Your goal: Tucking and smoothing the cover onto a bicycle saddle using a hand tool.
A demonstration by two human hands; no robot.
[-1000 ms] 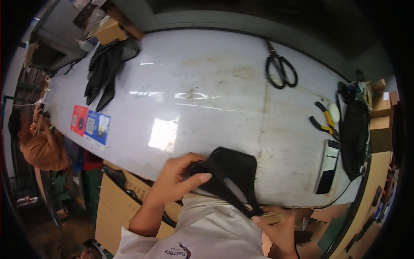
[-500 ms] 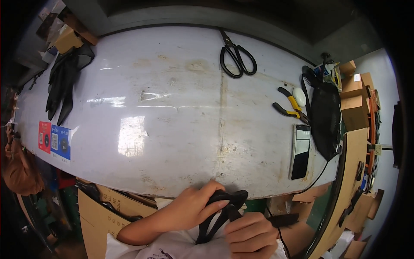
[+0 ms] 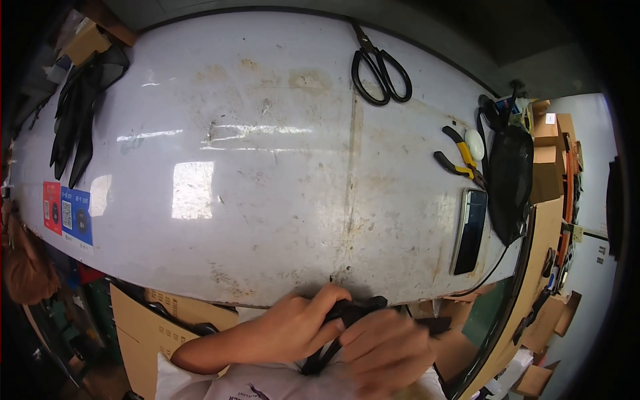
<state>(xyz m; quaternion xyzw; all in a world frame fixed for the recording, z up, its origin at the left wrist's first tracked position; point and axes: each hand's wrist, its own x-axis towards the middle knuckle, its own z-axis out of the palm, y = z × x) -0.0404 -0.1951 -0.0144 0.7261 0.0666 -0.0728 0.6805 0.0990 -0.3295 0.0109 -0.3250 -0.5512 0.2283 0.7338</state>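
My left hand [image 3: 303,323] is closed around a black strapped piece [image 3: 360,307] just below the table's near edge. The piece has a rounded upper end and narrow bands hanging toward my lap; it looks like part of a shoe, but its kind is unclear. Close against it, my right hand [image 3: 387,350] is curled and smeared by motion. A dark flat-ended tool [image 3: 437,325] sticks out on the right side of that hand, which grips it. The tool's other end is hidden by my fingers and the black piece.
On the white table [image 3: 280,193] lie black-handled scissors [image 3: 381,75], yellow-black pliers [image 3: 461,155], a white oval object [image 3: 475,145], a phone [image 3: 471,232] and a black pouch [image 3: 511,183]. Black limp pieces [image 3: 77,120] lie far left. Cardboard [image 3: 150,340] stands below the near edge.
My right hand has moved up and closer to my left, covering more of the black piece. The table's contents sit slightly higher and more spread in view as my head shifted.
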